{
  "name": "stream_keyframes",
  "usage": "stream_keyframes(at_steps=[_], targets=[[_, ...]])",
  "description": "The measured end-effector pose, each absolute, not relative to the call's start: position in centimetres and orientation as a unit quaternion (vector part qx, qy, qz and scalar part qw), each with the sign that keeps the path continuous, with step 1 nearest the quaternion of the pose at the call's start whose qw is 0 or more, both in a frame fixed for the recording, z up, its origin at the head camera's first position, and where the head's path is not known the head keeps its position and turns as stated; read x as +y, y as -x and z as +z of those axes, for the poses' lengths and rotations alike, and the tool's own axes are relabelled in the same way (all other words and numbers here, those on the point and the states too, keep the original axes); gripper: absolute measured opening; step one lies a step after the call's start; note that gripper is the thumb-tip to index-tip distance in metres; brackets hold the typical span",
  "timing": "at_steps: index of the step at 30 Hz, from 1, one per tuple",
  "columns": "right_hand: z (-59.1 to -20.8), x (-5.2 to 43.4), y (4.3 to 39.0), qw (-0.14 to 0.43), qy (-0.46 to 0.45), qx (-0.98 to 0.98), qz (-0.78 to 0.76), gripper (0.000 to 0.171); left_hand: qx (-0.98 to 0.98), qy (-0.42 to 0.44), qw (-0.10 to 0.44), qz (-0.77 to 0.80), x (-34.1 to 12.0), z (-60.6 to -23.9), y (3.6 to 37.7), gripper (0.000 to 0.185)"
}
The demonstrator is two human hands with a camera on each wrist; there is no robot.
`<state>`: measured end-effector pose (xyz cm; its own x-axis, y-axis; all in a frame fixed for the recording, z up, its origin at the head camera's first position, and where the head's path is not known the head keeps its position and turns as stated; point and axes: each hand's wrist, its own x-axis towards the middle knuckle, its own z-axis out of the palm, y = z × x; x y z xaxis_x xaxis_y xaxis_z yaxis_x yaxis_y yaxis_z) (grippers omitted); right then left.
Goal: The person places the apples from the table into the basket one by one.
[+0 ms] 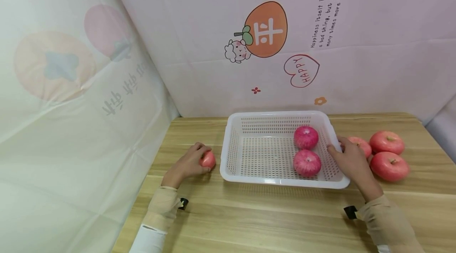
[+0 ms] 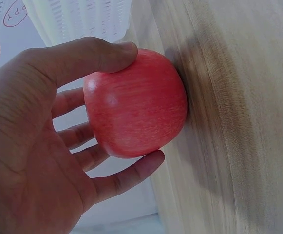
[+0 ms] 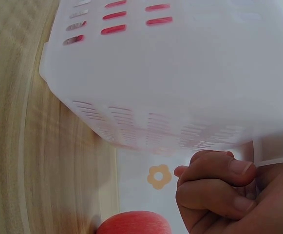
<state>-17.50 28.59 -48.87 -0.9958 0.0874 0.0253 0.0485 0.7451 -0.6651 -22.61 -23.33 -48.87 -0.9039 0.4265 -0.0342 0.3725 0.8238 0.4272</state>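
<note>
Nearest, the two sleeves (image 1: 156,209) run out of the head view at its lower edge, cut off below the forearms. Past them the wooden table (image 1: 249,221) stretches broadly in front of the basket, its near edge out of view.

The left hand (image 1: 190,164) curves its thumb and fingers round a single apple (image 1: 208,160), left of the basket. In the head view the hand covers part of that fruit; whether it rests on the wood or sits just above it is hard to tell. A narrow strip of table separates it from the white basket (image 1: 272,181).

The right hand (image 1: 352,162) grips the basket's right end, its thumb over the rim and its fingers curled outside, largely hidden from above. Inside, two apples (image 1: 307,163) sit one behind the other towards that end, and the slotted floor shows to their left.

Just beyond the right hand are three more apples (image 1: 390,166), one partly covered by the hand; the right wrist view shows only the top of an apple. The table's far edge runs close behind the basket, against a printed cloth (image 1: 199,47), whose upper drawings are cut off.
</note>
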Motion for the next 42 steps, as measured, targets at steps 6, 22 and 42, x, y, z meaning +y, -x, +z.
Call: stream_keyframes(at_steps=[6, 22, 42], targets=[[-48.9, 28.6, 17.5, 0.027, 0.037, -0.934, 0.354, 0.071, 0.953, -0.207, 0.065, 0.211, -23.5, -48.9, 22.7, 0.072], [-48.8, 28.5, 17.4, 0.037, 0.034, -0.932, 0.358, 0.069, 0.955, -0.212, 0.045, 0.202, -23.9, -48.0, 23.2, 0.069], [-49.1, 28.5, 17.5, 0.041, 0.036, -0.933, 0.355, 0.069, 0.957, -0.21, 0.045, 0.194, -23.4, -46.3, 24.0, 0.07]])
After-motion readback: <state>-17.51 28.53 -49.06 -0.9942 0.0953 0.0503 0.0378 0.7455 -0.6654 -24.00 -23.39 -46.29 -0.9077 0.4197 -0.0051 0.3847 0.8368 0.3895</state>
